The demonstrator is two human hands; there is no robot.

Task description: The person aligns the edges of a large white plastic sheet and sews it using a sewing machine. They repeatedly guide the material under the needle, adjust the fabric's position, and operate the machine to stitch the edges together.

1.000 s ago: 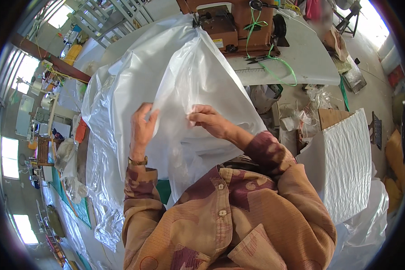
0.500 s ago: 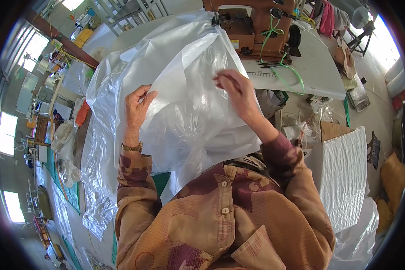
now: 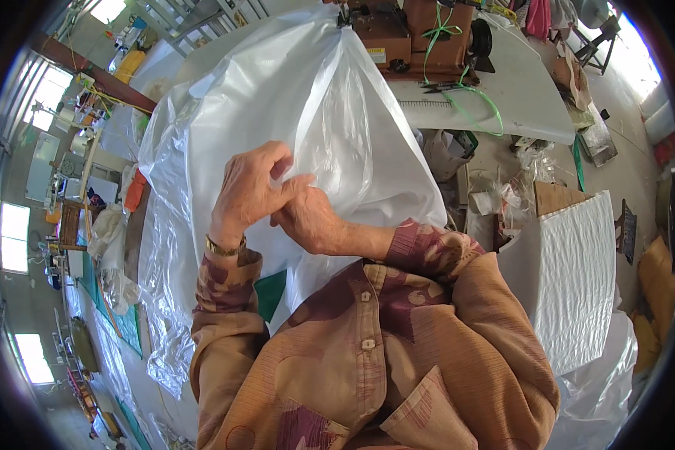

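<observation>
A large white plastic sheet (image 3: 247,97), with a clear film layer (image 3: 349,142), hangs from the brown sewing machine (image 3: 375,34) toward my lap. Its upper end is under the machine's needle area. My left hand (image 3: 251,187) is closed, thumb and fingers bent around the sheet's folded edge. Just below and to its right, my right hand (image 3: 311,221) is closed against the sheet, its wrist bent inward. The two hands touch, and the right fingertips are partly hidden.
A pale worktable (image 3: 502,105) carries the machine, dark scissors (image 3: 444,88) and green string (image 3: 495,112). A white textured stack (image 3: 574,277) stands on my right. Loose clear plastic (image 3: 506,195) lies beneath the table. An orange item (image 3: 136,190) sits at left.
My right hand has come down and left to meet my left hand. My left hand has shifted right and slightly lower. The sheet is drawn into a straighter fold toward the machine.
</observation>
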